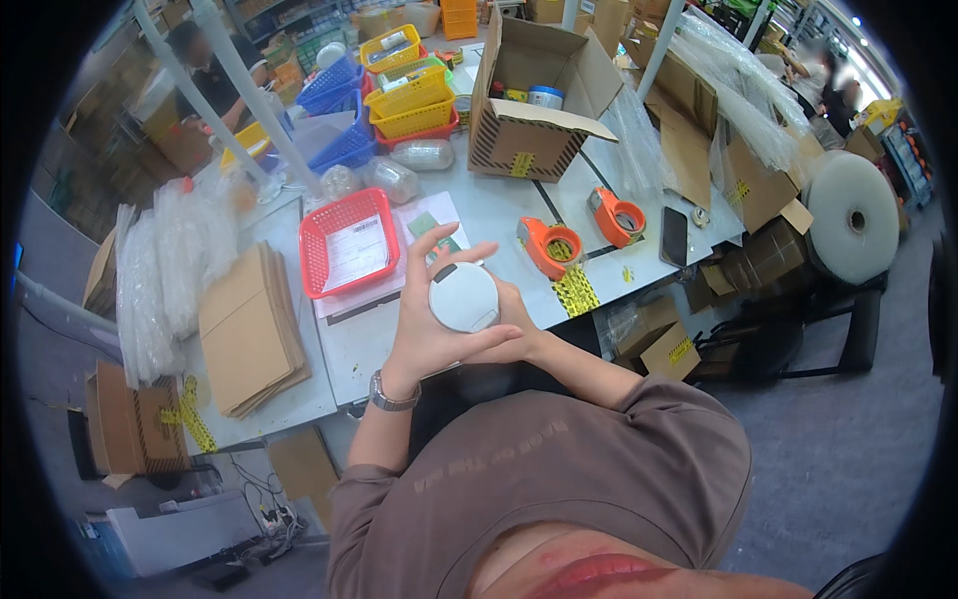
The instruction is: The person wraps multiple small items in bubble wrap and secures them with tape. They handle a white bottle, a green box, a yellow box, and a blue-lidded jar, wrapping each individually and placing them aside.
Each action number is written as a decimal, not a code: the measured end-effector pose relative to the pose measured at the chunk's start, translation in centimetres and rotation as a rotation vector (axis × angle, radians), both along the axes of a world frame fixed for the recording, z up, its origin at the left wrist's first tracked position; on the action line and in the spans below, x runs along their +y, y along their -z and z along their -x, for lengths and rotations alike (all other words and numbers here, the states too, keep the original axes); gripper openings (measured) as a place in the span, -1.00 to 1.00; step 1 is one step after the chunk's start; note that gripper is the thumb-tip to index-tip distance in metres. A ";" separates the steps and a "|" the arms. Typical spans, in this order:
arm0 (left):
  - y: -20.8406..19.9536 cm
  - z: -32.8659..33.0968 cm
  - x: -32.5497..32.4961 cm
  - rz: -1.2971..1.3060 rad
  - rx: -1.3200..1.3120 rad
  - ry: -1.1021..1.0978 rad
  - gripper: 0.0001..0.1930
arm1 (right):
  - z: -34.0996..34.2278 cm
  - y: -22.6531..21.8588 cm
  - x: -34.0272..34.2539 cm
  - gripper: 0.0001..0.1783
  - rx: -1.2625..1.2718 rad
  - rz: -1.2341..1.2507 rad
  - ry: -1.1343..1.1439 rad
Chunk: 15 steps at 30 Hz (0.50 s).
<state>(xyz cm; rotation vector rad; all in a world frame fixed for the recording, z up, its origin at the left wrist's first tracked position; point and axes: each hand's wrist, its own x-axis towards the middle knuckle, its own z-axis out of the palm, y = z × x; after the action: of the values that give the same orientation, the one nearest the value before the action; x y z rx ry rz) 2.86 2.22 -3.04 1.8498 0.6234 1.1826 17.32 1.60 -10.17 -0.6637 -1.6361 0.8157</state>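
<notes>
Above the table's front edge I hold a round white container (463,298) with a flat lid, seen from above. My left hand (414,324), with a metal watch on its wrist, curves round its left side, the thumb along the lower edge and some fingers raised. My right hand (519,324) holds it from the right, its fingers partly hidden behind the container. Just beyond lie a green card (435,232) and white papers. To the left stands a red basket (311,240) with a printed slip (357,252) inside.
Two orange tape dispensers (548,248) and a black phone (675,236) lie on the right. An open cardboard box (519,148) holding jars stands at the back, beside stacked coloured baskets (411,105). Flat cartons (249,329) and bubble wrap (165,280) occupy the left. Another person (215,85) is at the far left.
</notes>
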 end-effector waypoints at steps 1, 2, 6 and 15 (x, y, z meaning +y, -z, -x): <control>0.5 0.2 0.3 -0.030 -0.034 -0.020 0.09 | -0.1 -0.3 -0.2 -0.19 -0.002 0.008 -0.005; 1.0 0.6 0.6 -0.061 -0.068 -0.040 0.09 | -0.1 -0.6 -0.3 -0.18 -0.005 0.017 -0.010; 5.5 4.0 4.6 -0.006 -0.201 -0.534 0.01 | -1.2 -1.9 -0.7 -0.24 0.014 0.054 0.062; 1.2 -1.7 -1.6 0.069 -0.109 -0.187 0.25 | -1.0 -2.8 -0.8 -0.12 -0.057 0.035 0.033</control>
<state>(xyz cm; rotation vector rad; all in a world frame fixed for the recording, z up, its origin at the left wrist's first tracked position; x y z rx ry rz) 4.54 0.58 -4.25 1.6861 0.7783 1.3562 18.35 0.76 -7.34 -0.7427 -1.6606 0.8096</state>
